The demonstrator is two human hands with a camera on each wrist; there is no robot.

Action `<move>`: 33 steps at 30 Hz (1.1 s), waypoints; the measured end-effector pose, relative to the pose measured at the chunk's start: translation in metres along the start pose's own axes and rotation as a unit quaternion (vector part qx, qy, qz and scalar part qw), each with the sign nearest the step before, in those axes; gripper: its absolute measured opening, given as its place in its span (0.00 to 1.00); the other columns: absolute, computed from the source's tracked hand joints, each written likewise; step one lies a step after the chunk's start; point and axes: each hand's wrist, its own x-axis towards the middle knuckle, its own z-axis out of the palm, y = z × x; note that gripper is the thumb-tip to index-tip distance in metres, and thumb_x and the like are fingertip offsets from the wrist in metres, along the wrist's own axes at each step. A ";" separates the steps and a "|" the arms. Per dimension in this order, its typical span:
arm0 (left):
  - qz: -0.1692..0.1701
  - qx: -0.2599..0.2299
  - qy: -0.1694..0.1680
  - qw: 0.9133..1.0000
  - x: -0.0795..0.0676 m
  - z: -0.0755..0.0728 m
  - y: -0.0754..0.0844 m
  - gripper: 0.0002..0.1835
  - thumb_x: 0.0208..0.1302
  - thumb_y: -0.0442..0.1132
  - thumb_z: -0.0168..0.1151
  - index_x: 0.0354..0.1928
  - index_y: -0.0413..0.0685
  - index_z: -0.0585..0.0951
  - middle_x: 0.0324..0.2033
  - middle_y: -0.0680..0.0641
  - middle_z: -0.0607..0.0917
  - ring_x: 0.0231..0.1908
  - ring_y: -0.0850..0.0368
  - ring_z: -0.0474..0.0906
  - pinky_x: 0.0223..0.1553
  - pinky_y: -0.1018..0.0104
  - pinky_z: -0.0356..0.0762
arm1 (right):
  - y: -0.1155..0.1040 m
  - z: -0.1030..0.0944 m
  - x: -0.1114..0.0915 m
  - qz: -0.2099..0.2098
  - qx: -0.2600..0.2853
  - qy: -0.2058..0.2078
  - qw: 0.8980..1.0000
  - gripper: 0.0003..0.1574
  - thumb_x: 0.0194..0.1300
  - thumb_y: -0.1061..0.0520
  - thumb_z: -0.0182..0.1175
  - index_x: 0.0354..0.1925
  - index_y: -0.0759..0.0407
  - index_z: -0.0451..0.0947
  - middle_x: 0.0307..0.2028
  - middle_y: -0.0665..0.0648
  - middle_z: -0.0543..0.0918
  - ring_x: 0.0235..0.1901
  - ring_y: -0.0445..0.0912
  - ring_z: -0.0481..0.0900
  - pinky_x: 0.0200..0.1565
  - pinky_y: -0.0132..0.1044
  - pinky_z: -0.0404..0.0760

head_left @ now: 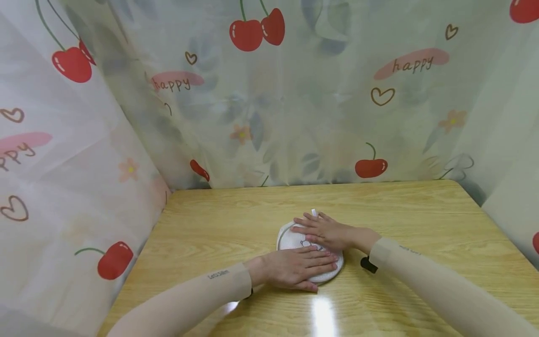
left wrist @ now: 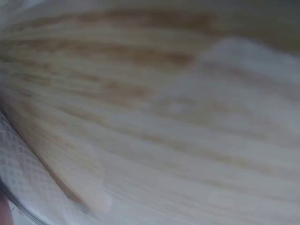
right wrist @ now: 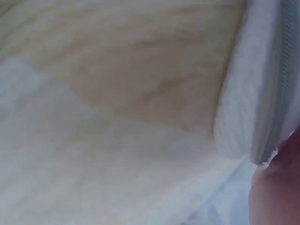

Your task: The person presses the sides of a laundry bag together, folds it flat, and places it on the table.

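Observation:
A round white mesh laundry bag with a zipper lies flat on the wooden table, a small drawing on its top and a white tab at its far edge. Across its near side my left hand rests palm down, fingers straight and pointing right. My right hand lies on the far right part, fingers spread toward the left. In the left wrist view the bag's mesh and zipper show at the lower left. The right wrist view catches the bag's edge and grey zipper beside part of the hand.
The wooden table stretches around the bag on all sides. A curtain printed with cherries and hearts hangs behind it and along both sides. A black strap end sticks out at the right wrist.

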 end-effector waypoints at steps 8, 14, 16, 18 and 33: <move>-0.019 0.014 0.015 1.000 -0.002 -0.006 0.000 0.39 0.76 0.63 0.28 0.78 0.51 0.36 0.77 0.50 0.34 0.75 0.57 0.27 0.73 0.57 0.28 | -0.003 -0.015 -0.003 0.009 0.002 0.021 1.000 0.31 0.80 0.44 0.36 0.77 0.43 0.53 0.77 0.53 0.49 0.75 0.61 0.40 0.67 0.70 0.36; -0.021 0.038 0.046 0.998 -0.004 -0.011 -0.005 0.40 0.75 0.65 0.32 0.79 0.52 0.40 0.78 0.50 0.39 0.76 0.57 0.31 0.74 0.53 0.31 | -0.002 -0.025 -0.004 0.008 0.019 0.042 0.999 0.31 0.80 0.46 0.39 0.77 0.45 0.54 0.77 0.55 0.51 0.75 0.63 0.41 0.66 0.71 0.37; -0.021 0.045 0.052 0.997 -0.004 -0.013 -0.006 0.40 0.75 0.65 0.33 0.79 0.51 0.42 0.78 0.50 0.41 0.76 0.57 0.31 0.74 0.52 0.32 | -0.002 -0.030 -0.006 0.012 0.030 0.039 0.999 0.32 0.80 0.46 0.40 0.77 0.45 0.53 0.77 0.56 0.50 0.75 0.62 0.40 0.66 0.70 0.36; -0.023 0.040 0.057 0.997 -0.005 -0.015 -0.008 0.40 0.75 0.64 0.34 0.79 0.51 0.42 0.78 0.50 0.42 0.76 0.58 0.31 0.74 0.52 0.33 | -0.002 -0.032 -0.007 0.015 0.037 0.040 0.998 0.32 0.80 0.46 0.40 0.77 0.45 0.52 0.77 0.56 0.50 0.75 0.62 0.39 0.67 0.70 0.36; -0.150 -0.154 0.103 0.971 -0.033 -0.027 -0.022 0.36 0.78 0.60 0.32 0.79 0.54 0.41 0.78 0.50 0.42 0.76 0.60 0.33 0.74 0.54 0.37 | -0.002 -0.027 -0.036 0.053 0.127 0.113 0.984 0.36 0.79 0.46 0.43 0.78 0.51 0.49 0.76 0.57 0.51 0.75 0.60 0.40 0.70 0.63 0.38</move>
